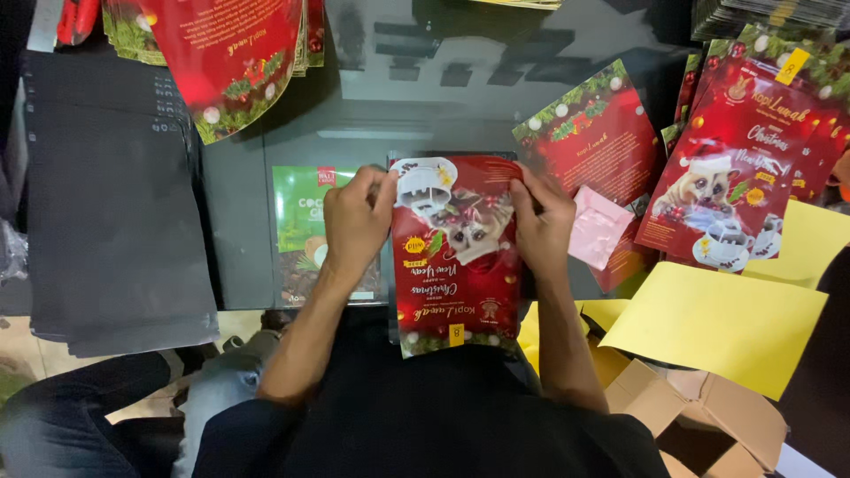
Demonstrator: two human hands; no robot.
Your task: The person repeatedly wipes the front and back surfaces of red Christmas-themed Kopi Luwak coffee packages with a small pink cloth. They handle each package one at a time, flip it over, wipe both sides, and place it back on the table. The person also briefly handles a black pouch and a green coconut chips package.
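Both hands, left (356, 221) & right (542, 223), pinch red pouch (456, 265) top.

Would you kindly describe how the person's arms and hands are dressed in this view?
Both forearms are bare, with no sleeves reaching them. The left hand and right hand wear no gloves, and no rings, watch or bracelets show. A dark top covers the body.

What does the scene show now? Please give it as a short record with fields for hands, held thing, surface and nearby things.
left hand: left hand grips the top left edge of the pouch
right hand: right hand grips the top right edge
held thing: glossy red printed flat pouch, its print upside down to the camera
surface: dark glass table
nearby: green printed packet; small pink sachet; yellow paper sheets; open cardboard box
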